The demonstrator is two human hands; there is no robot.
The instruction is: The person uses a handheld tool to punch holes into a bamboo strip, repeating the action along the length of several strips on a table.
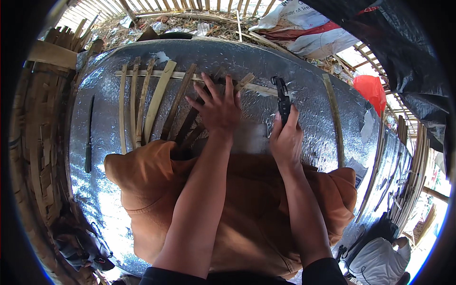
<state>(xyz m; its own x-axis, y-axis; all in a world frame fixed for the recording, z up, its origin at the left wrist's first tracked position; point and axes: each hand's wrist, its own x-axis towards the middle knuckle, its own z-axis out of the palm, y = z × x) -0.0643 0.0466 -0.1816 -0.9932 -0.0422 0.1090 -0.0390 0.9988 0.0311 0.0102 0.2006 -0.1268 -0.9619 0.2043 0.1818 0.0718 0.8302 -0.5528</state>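
My left hand (218, 109) lies palm down with its fingers spread over several bamboo slats. These slats, such as the wide pale slat (159, 102) and a darker slat (178, 104), cross a long thin bamboo strip (263, 89). A short slat (244, 81) rests across that strip just past my left fingers. My right hand (288, 135) is closed around the black handle of a hammer (283, 102), its head pointing away from me beside the strip's right end. Part of the slats under my left hand and wrist is hidden.
A silver foil mat (109, 118) covers the surface. On it lie a dark-handled knife (89, 137) at left and a long slat (334, 118) at right. Brown cloth (247, 204) spreads over my lap. Beyond the edges are a red bag (370, 92) and black plastic sheeting (384, 38).
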